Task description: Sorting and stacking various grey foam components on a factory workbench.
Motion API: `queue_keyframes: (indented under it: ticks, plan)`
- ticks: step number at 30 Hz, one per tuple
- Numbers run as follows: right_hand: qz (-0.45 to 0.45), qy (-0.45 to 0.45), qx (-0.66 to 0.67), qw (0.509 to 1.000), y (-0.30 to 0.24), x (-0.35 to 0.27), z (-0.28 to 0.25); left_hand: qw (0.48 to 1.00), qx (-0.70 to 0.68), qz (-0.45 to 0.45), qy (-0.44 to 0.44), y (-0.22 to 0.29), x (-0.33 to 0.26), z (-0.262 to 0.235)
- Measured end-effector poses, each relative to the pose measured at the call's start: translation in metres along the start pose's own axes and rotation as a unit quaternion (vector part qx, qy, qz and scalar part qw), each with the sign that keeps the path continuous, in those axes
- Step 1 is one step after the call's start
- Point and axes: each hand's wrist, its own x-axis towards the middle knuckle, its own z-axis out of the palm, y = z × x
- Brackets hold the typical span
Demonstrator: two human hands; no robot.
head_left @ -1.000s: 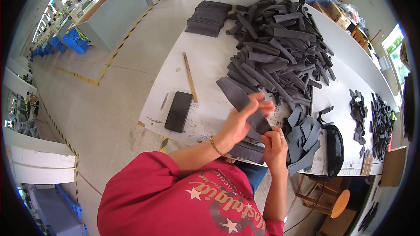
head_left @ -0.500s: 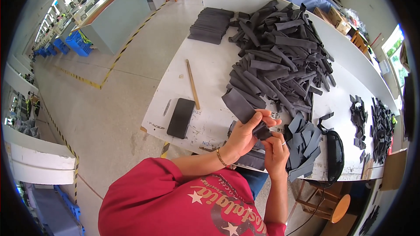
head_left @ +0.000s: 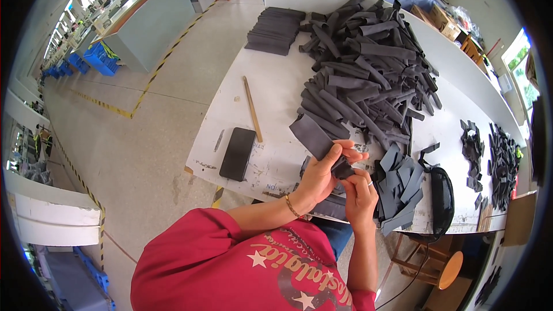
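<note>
A dark grey fabric strip (head_left: 311, 135) slants up and left from my hands over the near edge of the table. My left hand (head_left: 321, 177) grips it, thumb on top, with the other fingers stretched out behind. At the strip's lower end, where the cloth is folded or bunched, my right hand (head_left: 361, 197) pinches it; the exact fold is partly hidden by fingers. Beyond my hands lies a big heap of similar dark strips (head_left: 374, 75). Flat grey pieces (head_left: 398, 187) are piled just right of my right hand.
A neat stack of dark strips (head_left: 275, 30) lies at the far left of the white table (head_left: 224, 109). Nearer are a wooden stick (head_left: 252, 109) and a black phone (head_left: 237, 154). A black mesh-covered device (head_left: 442, 204) with a cable stands at right, above a wooden stool (head_left: 449, 270).
My right hand has shifted slightly up and left, closer to my left fingers, and the strip's lower end looks more gathered. The whole view has tilted a little.
</note>
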Motion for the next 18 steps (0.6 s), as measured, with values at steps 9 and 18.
queue_keyframes:
  ticks: [9,18]
  plan:
    - [0.202,0.208,0.308,0.906,-0.004,-0.007,0.028,0.996,0.034,0.084,-0.008,0.019,0.016,-0.005]
    - [0.257,0.131,0.316,0.904,-0.012,-0.002,0.006,0.987,0.068,0.019,-0.143,0.02,0.008,-0.006]
